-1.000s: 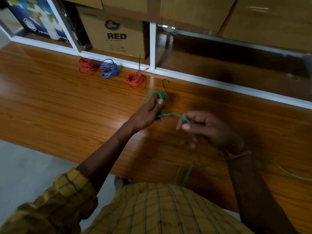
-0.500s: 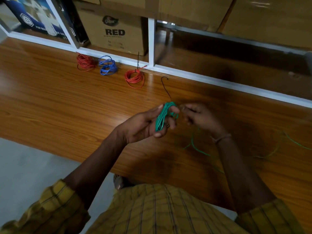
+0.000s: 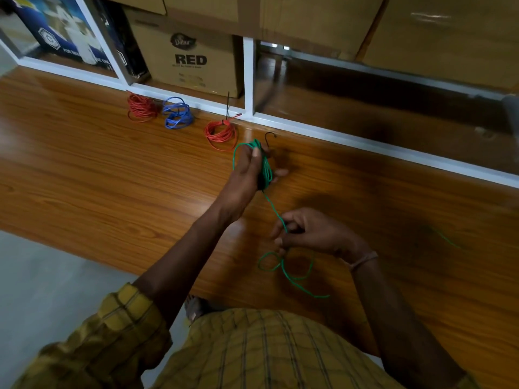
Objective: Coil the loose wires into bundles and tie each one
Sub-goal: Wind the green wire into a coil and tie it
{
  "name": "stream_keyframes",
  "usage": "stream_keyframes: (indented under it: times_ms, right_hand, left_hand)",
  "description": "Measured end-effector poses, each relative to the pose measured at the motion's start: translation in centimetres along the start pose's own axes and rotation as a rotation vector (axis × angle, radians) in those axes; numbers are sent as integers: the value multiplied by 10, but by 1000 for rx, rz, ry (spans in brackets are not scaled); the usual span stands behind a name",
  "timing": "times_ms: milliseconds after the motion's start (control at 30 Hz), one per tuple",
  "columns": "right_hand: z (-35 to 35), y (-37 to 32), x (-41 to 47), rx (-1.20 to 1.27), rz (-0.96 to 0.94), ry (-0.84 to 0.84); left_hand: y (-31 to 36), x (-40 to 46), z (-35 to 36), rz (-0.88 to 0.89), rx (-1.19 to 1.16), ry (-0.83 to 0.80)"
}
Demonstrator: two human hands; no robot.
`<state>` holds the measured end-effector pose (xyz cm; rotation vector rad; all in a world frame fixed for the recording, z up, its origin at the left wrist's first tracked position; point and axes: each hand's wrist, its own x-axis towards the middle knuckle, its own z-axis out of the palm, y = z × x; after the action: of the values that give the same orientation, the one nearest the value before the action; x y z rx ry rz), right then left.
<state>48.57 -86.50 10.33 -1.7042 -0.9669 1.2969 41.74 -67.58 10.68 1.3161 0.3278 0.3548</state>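
My left hand (image 3: 247, 172) is raised over the wooden table (image 3: 112, 169) and holds a green wire coil (image 3: 266, 168) wound around its fingers. A single green strand runs down from the coil to my right hand (image 3: 309, 233), which pinches it between thumb and fingers. Below that hand the loose green wire (image 3: 286, 272) loops on the table and trails off to the right. A black cable tie (image 3: 269, 136) lies on the table just beyond my left hand.
Three coiled bundles lie along the table's back edge: a red one (image 3: 140, 108), a blue one (image 3: 177, 113) and a red one (image 3: 220, 133) with a black tie. Behind them stand a white frame (image 3: 248, 77) and cardboard boxes (image 3: 193, 66).
My hands were together at the coil half a second ago. Now my right hand has pulled back toward me along the strand, and my left hand has lifted away with the coil.
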Motion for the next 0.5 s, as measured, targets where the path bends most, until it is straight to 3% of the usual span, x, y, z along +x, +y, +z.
stream_keyframes:
  times_ms: [133, 233, 367, 500]
  right_hand:
    - [-20, -12, -10, -31, 45, 18]
    - [-32, -16, -16, -106, 74, 59]
    - [-47, -14, -21, -165, 63, 130]
    - [-56, -10, -24, -205, 28, 116]
  left_hand:
    - [-8, -11, -2, 168, 804, -177]
    - [-10, -12, -1, 236, 1078, -310]
    - [-11, -9, -13, 128, 1018, -381]
    - [-9, -8, -23, -32, 550, -269]
